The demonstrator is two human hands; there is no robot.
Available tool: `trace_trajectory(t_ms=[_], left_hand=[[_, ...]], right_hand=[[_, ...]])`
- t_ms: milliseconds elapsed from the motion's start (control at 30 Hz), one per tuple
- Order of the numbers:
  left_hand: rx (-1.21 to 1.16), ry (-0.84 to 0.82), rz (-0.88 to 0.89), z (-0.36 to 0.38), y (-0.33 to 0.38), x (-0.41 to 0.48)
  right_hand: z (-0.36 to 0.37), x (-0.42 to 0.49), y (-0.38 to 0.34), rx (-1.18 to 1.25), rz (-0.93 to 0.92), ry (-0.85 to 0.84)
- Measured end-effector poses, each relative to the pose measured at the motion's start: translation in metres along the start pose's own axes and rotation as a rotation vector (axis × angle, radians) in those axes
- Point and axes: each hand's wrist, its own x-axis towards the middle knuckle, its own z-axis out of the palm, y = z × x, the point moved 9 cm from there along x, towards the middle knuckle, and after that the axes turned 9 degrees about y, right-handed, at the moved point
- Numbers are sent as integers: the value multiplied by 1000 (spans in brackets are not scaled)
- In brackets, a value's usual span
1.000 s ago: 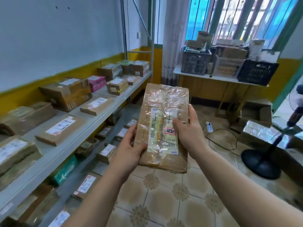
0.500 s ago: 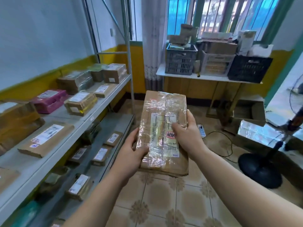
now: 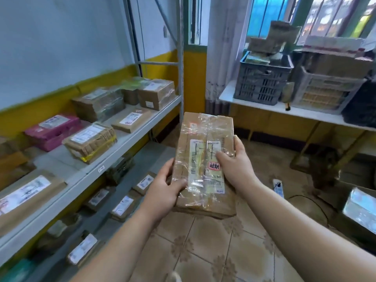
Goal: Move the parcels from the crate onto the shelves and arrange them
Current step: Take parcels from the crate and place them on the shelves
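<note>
I have the brown taped parcel up in front of me, in the air over the tiled floor, between the shelf rack on my left and the white table under the window. My left hand grips its near left edge with the thumb on top. My right hand wraps the right long edge, thumb across the shipping label. It looks like a stiff cardboard box, though the near bottom corner is creased and a bit soft. I judge it moderate in weight, nothing two hands can't manage. The clear tape is glossy and wrinkled all over, so I'd call it slippery. Best hold is where I am now, on the two long edges with fingers underneath, not on the slick top face. On to the landing spot: the upper shelf is a flat grey board, already carrying a pink parcel, a yellow-strapped parcel and a flat brown one. There's bare board just in front of the pink one. The lower shelf shows a bare strip too. The aisle is tight, and a grey crate sits on the table. A power strip and its cable lie on the floor to my right, so I'd mind my feet.
</note>
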Motion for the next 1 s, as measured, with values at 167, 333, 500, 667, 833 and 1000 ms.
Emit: trace_trajectory(t_ms=[167, 333, 500, 667, 833, 1000], left_hand=[[-61, 17, -85, 5, -25, 108], [-83, -29, -138, 24, -29, 216], [-115, -61, -203, 55, -29, 291], [-98, 27, -280, 81, -48, 348], [-153, 169, -373, 124, -64, 396], [-185, 307, -468, 151, -82, 424]], right_hand=[[61, 100, 2, -54, 1, -69], [98, 199, 2, -76, 74, -78], [111, 282, 6, -85, 134, -93], [135, 361, 28, -136, 157, -207], [150, 442, 43, -181, 151, -368], [177, 498, 57, -302, 147, -523]])
